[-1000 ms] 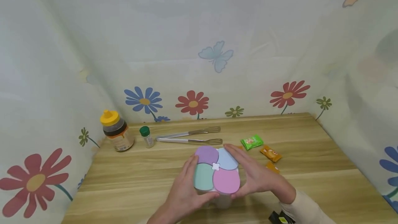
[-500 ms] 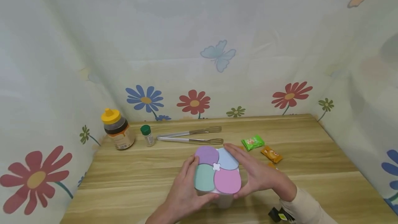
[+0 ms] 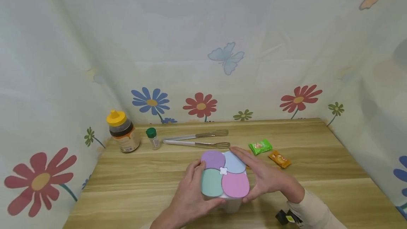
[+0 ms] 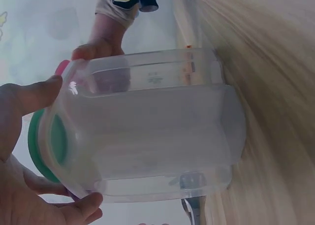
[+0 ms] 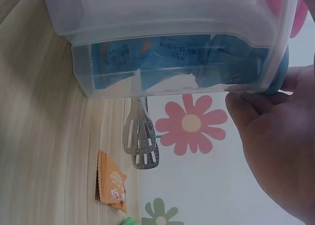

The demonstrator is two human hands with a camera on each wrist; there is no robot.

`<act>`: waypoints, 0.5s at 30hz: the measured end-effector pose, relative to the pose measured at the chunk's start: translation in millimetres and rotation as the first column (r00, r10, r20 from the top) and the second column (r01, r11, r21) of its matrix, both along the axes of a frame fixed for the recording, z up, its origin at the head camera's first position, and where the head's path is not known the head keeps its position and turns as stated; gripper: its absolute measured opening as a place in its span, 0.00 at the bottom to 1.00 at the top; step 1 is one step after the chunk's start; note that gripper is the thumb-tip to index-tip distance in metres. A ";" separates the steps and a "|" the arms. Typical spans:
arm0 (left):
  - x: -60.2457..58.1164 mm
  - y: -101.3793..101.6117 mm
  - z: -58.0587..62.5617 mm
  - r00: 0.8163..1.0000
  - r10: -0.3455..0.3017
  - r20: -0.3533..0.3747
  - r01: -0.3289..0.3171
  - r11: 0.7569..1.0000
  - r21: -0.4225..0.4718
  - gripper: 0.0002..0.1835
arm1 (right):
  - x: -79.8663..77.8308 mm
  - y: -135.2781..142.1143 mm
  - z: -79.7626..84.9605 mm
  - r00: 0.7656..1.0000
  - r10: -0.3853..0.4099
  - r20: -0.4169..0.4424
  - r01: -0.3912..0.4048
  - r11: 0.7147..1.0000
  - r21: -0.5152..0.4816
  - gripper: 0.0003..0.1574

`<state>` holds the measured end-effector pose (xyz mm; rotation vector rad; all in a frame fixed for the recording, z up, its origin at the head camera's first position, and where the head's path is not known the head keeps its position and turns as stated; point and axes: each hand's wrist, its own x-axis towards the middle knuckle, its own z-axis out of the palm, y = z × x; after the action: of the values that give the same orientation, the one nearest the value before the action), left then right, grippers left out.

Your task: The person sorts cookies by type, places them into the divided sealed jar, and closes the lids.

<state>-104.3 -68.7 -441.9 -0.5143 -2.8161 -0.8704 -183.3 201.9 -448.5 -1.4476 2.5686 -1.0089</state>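
A tall, clear plastic storage box (image 4: 157,131) stands on the wooden table, topped by purple, blue, green and pink petal-shaped lids (image 3: 236,185) around a small white star-shaped piece. My left hand (image 3: 190,197) grips its upper left side, the thumb along the near edge and the fingers by the purple and green lids. On the opposite side my right hand (image 3: 267,177) holds it, fingers at the blue lid and thumb near the pink one. Through the wall, the right wrist view shows blue packets (image 5: 172,60) inside one compartment. The compartment facing the left wrist camera holds nothing visible.
Behind the box lie metal tongs (image 3: 197,139). Further left are a green-capped shaker (image 3: 153,138) and a yellow-capped jar (image 3: 124,131). A green packet (image 3: 260,146) and an orange packet (image 3: 279,159) lie beyond the right hand. A printed curtain (image 3: 171,45) surrounds the table.
The head view has shifted slightly, so the scene sits a little further right. Both hands keep the same hold on the box, which stays in place.
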 end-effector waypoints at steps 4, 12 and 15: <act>-0.1 -0.8 1.4 1.000 -0.010 0.014 0.010 1.000 -0.008 0.61 | 1.3 3.7 -1.7 1.000 -0.001 0.008 0.001 1.000 -0.008 0.81; -0.8 -8.8 6.6 0.998 -0.055 -0.010 0.054 0.997 -0.060 0.61 | -1.2 10.5 -3.2 0.998 0.019 0.062 -0.014 0.997 -0.082 0.77; 0.6 -11.5 7.0 0.992 -0.108 -0.062 0.102 0.991 -0.091 0.61 | -2.6 14.3 -1.0 0.994 0.028 0.103 -0.018 0.995 -0.095 0.74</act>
<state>-103.7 -80.2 -434.8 -0.6959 -2.7978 -0.7356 -185.8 216.2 -449.5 -1.4013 2.4575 -1.1842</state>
